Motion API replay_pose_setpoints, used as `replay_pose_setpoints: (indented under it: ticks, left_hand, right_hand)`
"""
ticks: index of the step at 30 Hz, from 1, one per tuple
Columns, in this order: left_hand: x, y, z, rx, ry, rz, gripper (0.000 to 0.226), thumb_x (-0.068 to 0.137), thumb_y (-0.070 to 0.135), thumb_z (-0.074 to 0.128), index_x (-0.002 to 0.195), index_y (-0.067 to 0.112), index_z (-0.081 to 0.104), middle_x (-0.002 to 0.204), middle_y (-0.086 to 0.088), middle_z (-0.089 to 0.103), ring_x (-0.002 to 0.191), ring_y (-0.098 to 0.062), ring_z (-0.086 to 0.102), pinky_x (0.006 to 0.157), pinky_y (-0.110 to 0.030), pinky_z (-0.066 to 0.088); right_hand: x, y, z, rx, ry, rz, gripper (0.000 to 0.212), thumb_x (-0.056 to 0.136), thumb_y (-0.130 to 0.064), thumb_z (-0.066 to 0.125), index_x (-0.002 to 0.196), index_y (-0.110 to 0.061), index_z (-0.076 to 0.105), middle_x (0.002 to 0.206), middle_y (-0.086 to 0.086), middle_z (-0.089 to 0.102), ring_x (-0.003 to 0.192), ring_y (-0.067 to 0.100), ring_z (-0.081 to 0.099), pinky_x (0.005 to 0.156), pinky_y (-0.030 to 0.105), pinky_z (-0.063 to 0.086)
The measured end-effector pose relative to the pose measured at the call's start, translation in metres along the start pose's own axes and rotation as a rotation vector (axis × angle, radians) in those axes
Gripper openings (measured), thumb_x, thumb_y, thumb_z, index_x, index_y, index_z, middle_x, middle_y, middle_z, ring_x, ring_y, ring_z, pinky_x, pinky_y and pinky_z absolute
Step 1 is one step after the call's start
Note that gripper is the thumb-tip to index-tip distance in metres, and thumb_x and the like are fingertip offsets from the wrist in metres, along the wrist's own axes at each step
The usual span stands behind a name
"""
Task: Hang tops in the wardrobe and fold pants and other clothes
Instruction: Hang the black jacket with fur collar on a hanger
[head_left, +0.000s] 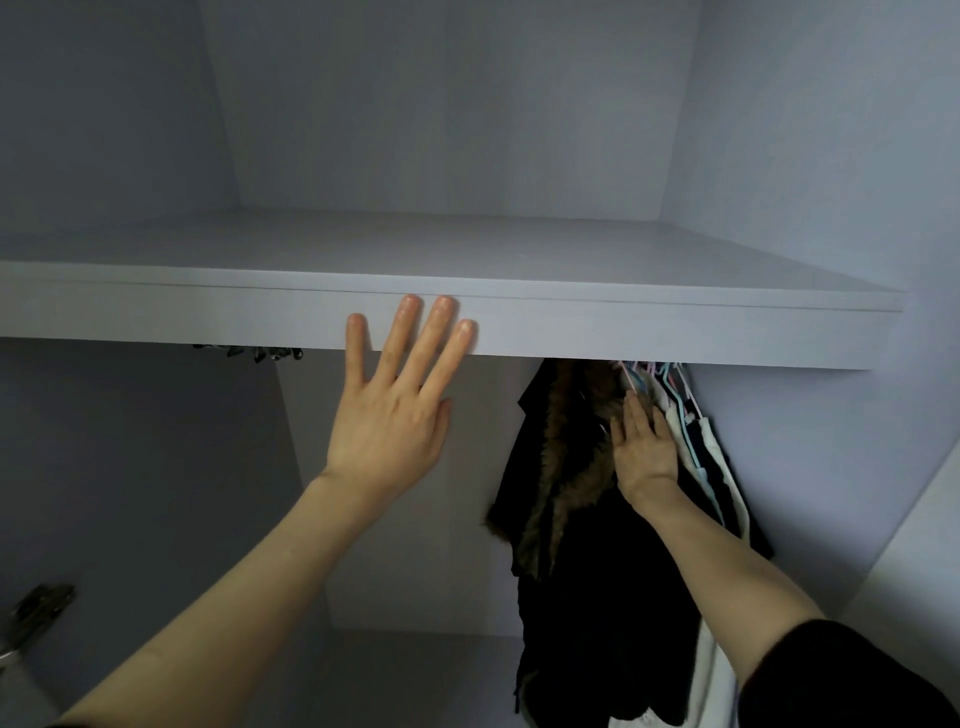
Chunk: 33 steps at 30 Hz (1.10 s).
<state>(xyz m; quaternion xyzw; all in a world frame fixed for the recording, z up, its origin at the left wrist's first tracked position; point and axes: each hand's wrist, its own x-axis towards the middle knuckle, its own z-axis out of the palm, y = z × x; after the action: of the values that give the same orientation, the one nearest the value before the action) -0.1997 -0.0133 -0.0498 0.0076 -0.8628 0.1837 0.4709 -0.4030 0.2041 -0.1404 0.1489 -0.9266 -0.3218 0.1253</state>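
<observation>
Left hand (395, 410): fingers straight and spread, raised against the front edge of the shelf (623, 325); fingertips (408, 306) overlap that edge, though actual contact cannot be confirmed. It holds nothing.

Right hand (644, 447): at 3 o'clock from the left hand, fingers laid fairly straight and close together, pressed flat against the hanging clothes (587, 545). Its fingertips reach toward the hangers; whether any finger hooks one cannot be told. A dark sleeve (852, 680) covers the right forearm at 5 o'clock of the view.

Hanging clothes: bunched at the right end of the wardrobe's (467, 104) lower compartment, at 4 o'clock of the view. Contents, as far as legible:
- a black garment with a brown furry collar or lining (566, 467), frontmost;
- white and dark garments (722, 499) packed behind the right hand, each too compressed to tell apart;
- pale pink, blue and white hangers (660, 376), necks only.

The rail and the hanger hooks are hidden behind the shelf edge. The garment hems are cut off at the bottom of the view.

Upper compartment, 12 o'clock: pale walls and shelf top only.

Small dark items (249, 353) hang just under the shelf at 9 o'clock of the left hand; mostly hidden, identity unclear.

Metal hinge (36, 613) at 8 o'clock, dim and partly cut off at the left edge.
</observation>
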Motion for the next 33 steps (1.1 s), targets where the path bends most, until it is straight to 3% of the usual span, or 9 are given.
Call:
replay_pose_setpoints:
  ticks: [4, 8, 12, 15, 20, 26, 29, 33]
  left_hand:
    - [0.001, -0.001, -0.002, 0.006, -0.042, -0.005, 0.089, 0.083, 0.023, 0.063, 0.149, 0.014, 0.004, 0.155, -0.006, 0.001, 0.144, -0.030, -0.002, 0.110, -0.061, 0.001]
    - [0.000, 0.001, -0.008, 0.000, -0.137, -0.018, 0.091, 0.083, 0.026, 0.063, 0.149, 0.014, 0.002, 0.155, -0.008, -0.002, 0.143, -0.030, -0.005, 0.110, -0.062, 0.001]
    - [-0.004, 0.009, -0.020, -0.089, -0.245, -0.064, 0.092, 0.083, 0.028, 0.063, 0.150, 0.014, 0.001, 0.155, -0.011, -0.007, 0.143, -0.033, -0.007, 0.111, -0.062, 0.003]
    - [-0.019, 0.021, -0.031, -0.234, -0.320, -0.070, 0.082, 0.089, 0.028, 0.054, 0.150, 0.021, 0.001, 0.156, -0.011, -0.010, 0.143, -0.032, -0.011, 0.114, -0.057, 0.006]
    - [-0.074, 0.056, -0.049, -0.521, -0.459, -0.155, 0.062, 0.095, 0.020, 0.047, 0.149, 0.014, 0.018, 0.156, -0.011, 0.015, 0.144, -0.023, -0.008, 0.118, -0.041, 0.006]
    - [-0.143, 0.112, -0.082, -0.924, -0.694, -0.213, 0.049, 0.097, 0.014, 0.044, 0.144, 0.011, 0.032, 0.147, -0.009, 0.035, 0.141, -0.024, 0.023, 0.110, -0.040, 0.030]
    - [-0.173, 0.138, -0.098, -1.094, -0.773, -0.178, 0.045, 0.097, 0.015, 0.045, 0.141, 0.013, 0.038, 0.140, -0.010, 0.044, 0.126, -0.027, 0.045, 0.103, -0.038, 0.039]
    - [-0.220, 0.184, -0.140, -1.306, -0.873, 0.090, 0.035, 0.096, 0.011, 0.046, 0.131, 0.011, 0.050, 0.128, -0.005, 0.057, 0.117, -0.022, 0.054, 0.094, -0.022, 0.036]
  right_hand:
    - [-0.001, 0.002, -0.009, 0.059, -0.090, -0.024, 0.068, 0.096, -0.039, 0.039, 0.152, -0.016, 0.007, 0.156, 0.018, -0.011, 0.141, 0.031, -0.026, 0.114, 0.051, -0.007]
    - [-0.008, 0.004, -0.046, 0.581, -0.142, -0.050, 0.061, 0.097, -0.045, 0.036, 0.150, -0.026, 0.016, 0.159, 0.009, -0.006, 0.144, 0.023, -0.017, 0.112, 0.058, -0.011]
    - [-0.046, 0.003, -0.068, 0.898, -0.023, -0.067, 0.058, 0.098, -0.040, 0.040, 0.150, -0.024, 0.020, 0.159, 0.004, 0.006, 0.146, 0.021, 0.000, 0.116, 0.053, 0.005]
    - [-0.092, 0.001, -0.070, 1.127, 0.006, -0.058, 0.059, 0.097, -0.037, 0.044, 0.149, -0.022, 0.021, 0.154, 0.004, 0.026, 0.140, 0.025, 0.027, 0.112, 0.046, 0.027]
    - [-0.169, 0.011, -0.064, 1.400, -0.101, -0.033, 0.053, 0.097, -0.035, 0.047, 0.146, -0.022, 0.030, 0.133, -0.001, 0.053, 0.123, 0.021, 0.050, 0.102, 0.038, 0.042]
    - [-0.286, 0.007, -0.040, 1.479, -0.170, 0.132, 0.045, 0.097, -0.035, 0.048, 0.139, -0.021, 0.043, 0.126, 0.001, 0.058, 0.111, 0.015, 0.056, 0.087, 0.021, 0.042]
    - [-0.350, -0.001, -0.031, 1.488, -0.223, 0.253, 0.040, 0.097, -0.033, 0.048, 0.134, -0.019, 0.049, 0.124, 0.004, 0.060, 0.109, 0.019, 0.058, 0.091, 0.024, 0.043]
    - [-0.477, -0.013, -0.019, 1.551, -0.272, 0.584, 0.035, 0.096, -0.029, 0.049, 0.128, -0.015, 0.055, 0.119, 0.008, 0.064, 0.105, 0.022, 0.061, 0.096, 0.031, 0.046]
